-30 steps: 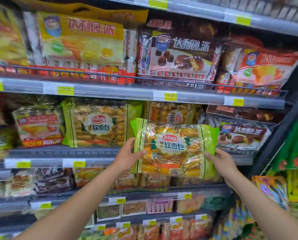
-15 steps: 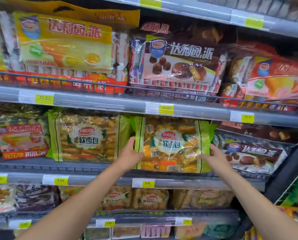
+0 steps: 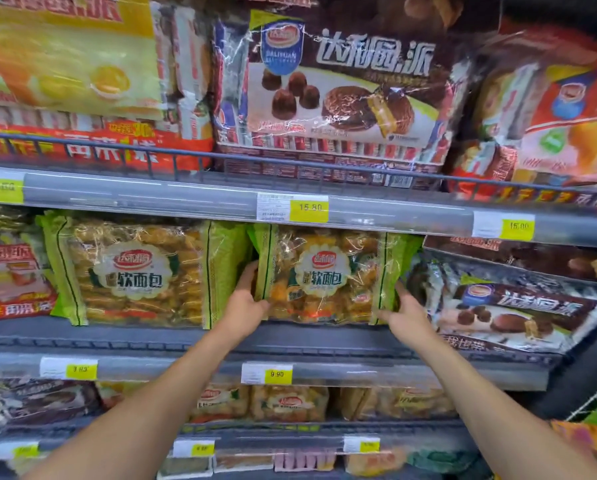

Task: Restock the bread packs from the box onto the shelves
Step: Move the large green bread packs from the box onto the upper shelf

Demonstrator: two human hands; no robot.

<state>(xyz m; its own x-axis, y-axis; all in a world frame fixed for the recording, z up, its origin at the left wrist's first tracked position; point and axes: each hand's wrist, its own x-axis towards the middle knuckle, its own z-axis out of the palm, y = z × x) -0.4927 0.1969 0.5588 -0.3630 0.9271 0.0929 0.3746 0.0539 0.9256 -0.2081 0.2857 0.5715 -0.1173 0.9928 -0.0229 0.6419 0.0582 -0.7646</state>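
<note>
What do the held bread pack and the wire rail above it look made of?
The bread pack: thin glossy plastic film, clear with green printed ends; it crinkles, glints, shows the buns. The wire rail: probably coated metal; thin dark rods, dull finish.

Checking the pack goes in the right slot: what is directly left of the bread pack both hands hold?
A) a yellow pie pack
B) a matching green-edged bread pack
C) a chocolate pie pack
B: the held bread pack, gripped by the left hand and right hand, stands beside a matching bread pack on its left; the chocolate pie pack lies to its right.
</note>
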